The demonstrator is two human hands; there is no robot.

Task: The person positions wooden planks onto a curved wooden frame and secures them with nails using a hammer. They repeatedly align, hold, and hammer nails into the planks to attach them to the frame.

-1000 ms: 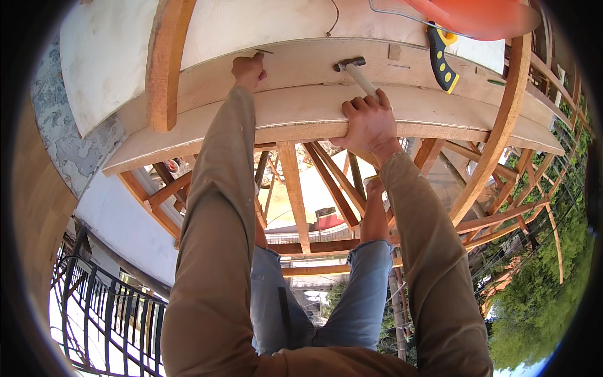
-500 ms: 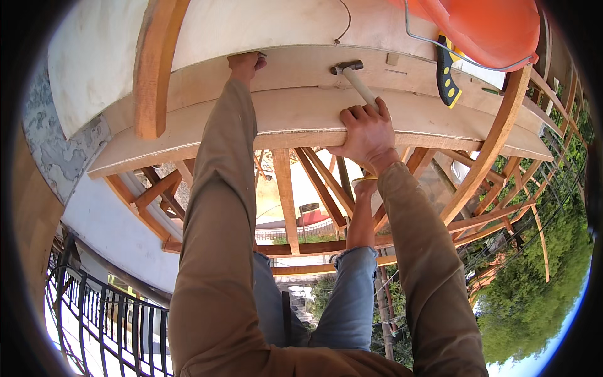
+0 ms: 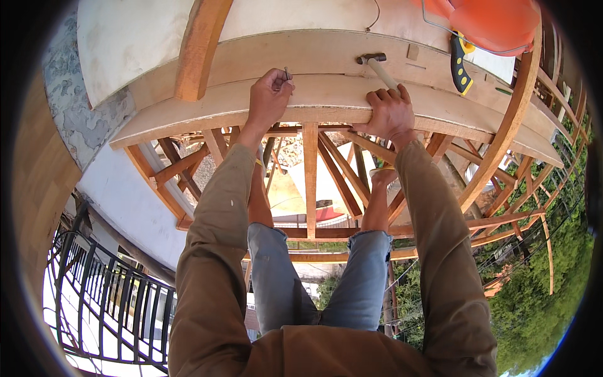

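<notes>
My left hand (image 3: 270,97) is closed in a pinch above the front plank, and a thin dark nail (image 3: 287,73) sticks up from between its fingertips. To the right, my right hand (image 3: 391,113) grips the pale handle of a hammer (image 3: 380,68). The hammer's dark head lies over the boards, pointing away from me. The heel of that hand rests at the front edge of the pale plywood plank (image 3: 333,94). Beyond this plank lies another wooden board (image 3: 301,53).
A handsaw with a black and yellow handle (image 3: 460,66) lies near an orange bucket (image 3: 493,25) at the far right. One wooden beam (image 3: 200,53) juts in at far left; a curved one (image 3: 505,141) rises at right. Below are open timber framing (image 3: 311,182) and a black metal railing (image 3: 113,301).
My left hand has drawn back toward me from the far board to above the front plank, and the nail now shows. My right hand still holds the hammer; the whole view has shifted.
</notes>
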